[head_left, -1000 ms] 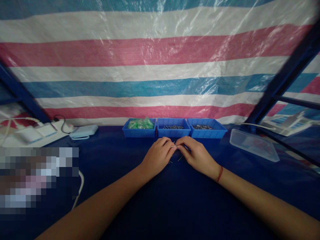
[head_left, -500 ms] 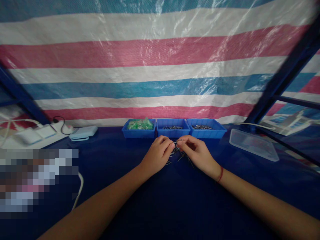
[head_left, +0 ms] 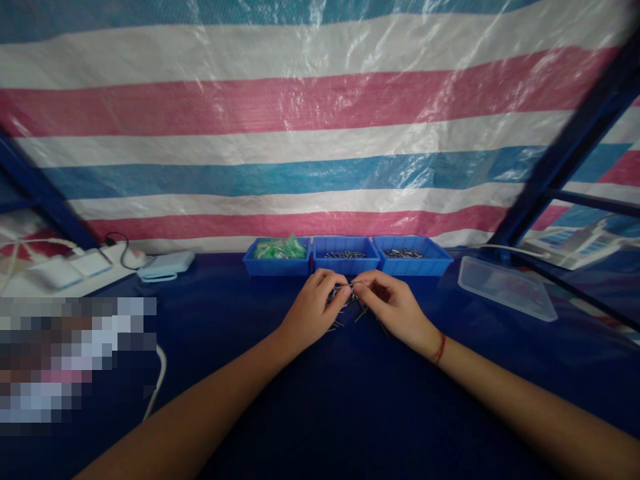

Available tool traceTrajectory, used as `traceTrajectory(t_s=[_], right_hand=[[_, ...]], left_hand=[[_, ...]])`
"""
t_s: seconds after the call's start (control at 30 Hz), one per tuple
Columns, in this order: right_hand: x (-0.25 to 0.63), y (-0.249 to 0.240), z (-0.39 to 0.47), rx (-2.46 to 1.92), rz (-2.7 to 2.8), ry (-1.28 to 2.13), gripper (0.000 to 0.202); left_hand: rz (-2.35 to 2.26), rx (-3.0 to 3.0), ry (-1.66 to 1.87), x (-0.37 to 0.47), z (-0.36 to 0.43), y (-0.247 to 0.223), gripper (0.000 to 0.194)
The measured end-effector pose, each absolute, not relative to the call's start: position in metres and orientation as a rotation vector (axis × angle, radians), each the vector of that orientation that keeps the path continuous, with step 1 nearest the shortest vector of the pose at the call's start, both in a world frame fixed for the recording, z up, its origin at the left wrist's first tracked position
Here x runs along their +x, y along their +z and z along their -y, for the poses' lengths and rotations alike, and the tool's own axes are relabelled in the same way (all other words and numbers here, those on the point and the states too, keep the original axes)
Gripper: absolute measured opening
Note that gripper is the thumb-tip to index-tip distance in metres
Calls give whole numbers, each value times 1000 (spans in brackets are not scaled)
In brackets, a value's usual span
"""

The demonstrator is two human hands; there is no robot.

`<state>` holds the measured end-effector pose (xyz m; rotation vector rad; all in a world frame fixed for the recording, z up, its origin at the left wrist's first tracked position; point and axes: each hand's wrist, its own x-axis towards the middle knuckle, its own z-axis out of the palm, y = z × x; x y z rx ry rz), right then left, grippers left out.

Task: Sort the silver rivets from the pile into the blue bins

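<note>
Both hands meet nr ctr of frame, over the dark blue bench [head_left: 350, 400]. L hand [head_left: 346, 287] has thumb + index drawn together on a thin metal pin [head_left: 352, 285]; R hand [head_left: 358, 287] pinches same pin from the other side, its thumb + fingertips closed on it. Fingertips are nearly touching, pin btwn them. Fine detail of the pin's ends is too small to tell.

Loose pins [head_left: 361, 313] lie in a messy pile on bench, under & btwn the hands; some stick out just below the fingers, rest partly hidden by them. Red string bracelet [head_left: 441, 349] is on R wrist.

Just above the hands, 3 blue trays sit side by side: L tray [head_left: 277, 267] w/ green & clear plastic packs [head_left: 281, 249], mid tray [head_left: 346, 266] w/ metal pcs [head_left: 345, 255], R tray [head_left: 416, 267] w/ more metal bits [head_left: 403, 254].

Ctr right of frame: clear plastic lid [head_left: 507, 288], flat on bench. Ctr left: white power strip [head_left: 117, 257] w/ plugs, then lt-blue case [head_left: 167, 265] beside it. White cable [head_left: 161, 373] curves at lower left, nr a pixelated patch. Striped sheet [head_left: 300, 107] fills upper part of frame, btwn blue posts [head_left: 560, 160].
</note>
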<state>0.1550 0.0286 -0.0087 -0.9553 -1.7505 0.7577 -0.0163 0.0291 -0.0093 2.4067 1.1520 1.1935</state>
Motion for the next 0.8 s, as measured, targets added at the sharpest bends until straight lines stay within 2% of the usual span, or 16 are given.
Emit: traceTrajectory(t_s=[0.47,0.8], right_hand=[[156,-5,-28,-982,1995,553,24],[205,6,-67,-1417,1438,212,38]], left_hand=[[-1172,2368,1291,-17,-31,-12,13],[-1221,2391,1211,-16,-31,-15,17]])
